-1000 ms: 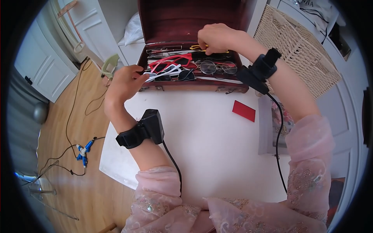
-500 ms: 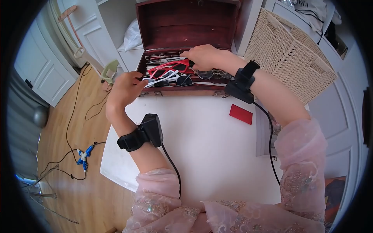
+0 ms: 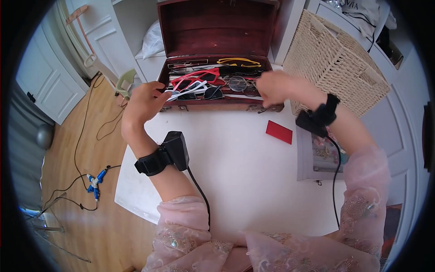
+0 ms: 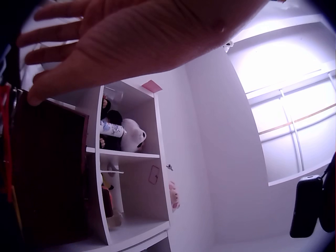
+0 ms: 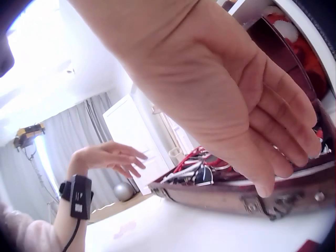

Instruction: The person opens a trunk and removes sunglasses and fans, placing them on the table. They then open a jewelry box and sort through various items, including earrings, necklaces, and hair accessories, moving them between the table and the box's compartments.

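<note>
An open dark red chest (image 3: pixel 217 108) holds several pairs of glasses. Yellow-framed glasses (image 3: pixel 248 59) lie at its back; red sunglasses (image 3: pixel 197 78) and white-framed sunglasses (image 3: pixel 188 92) overlap in its left half. Round wire-rimmed glasses (image 3: pixel 237 84) lie right of the middle. My right hand (image 3: pixel 277 87) hovers over the chest's right front corner, hiding what lies under it. In the right wrist view its fingers (image 5: pixel 281 118) are loosely extended, with nothing seen in them. My left hand (image 3: pixel 144 103) is held at the chest's left front corner, fingers extended, near the white-framed sunglasses.
The chest stands at the back of a white table (image 3: pixel 226 172), its lid (image 3: pixel 217 31) raised. A red card (image 3: pixel 279 132) lies right of centre. A grey case (image 3: pixel 308 170) with trinkets is at the right edge, a woven basket (image 3: pixel 335 68) behind it. Cables hang from both wrist cameras.
My right hand has let go of the yellow-framed glasses, passed left over the chest, then drawn back to its right front corner. The left hand has barely moved.
</note>
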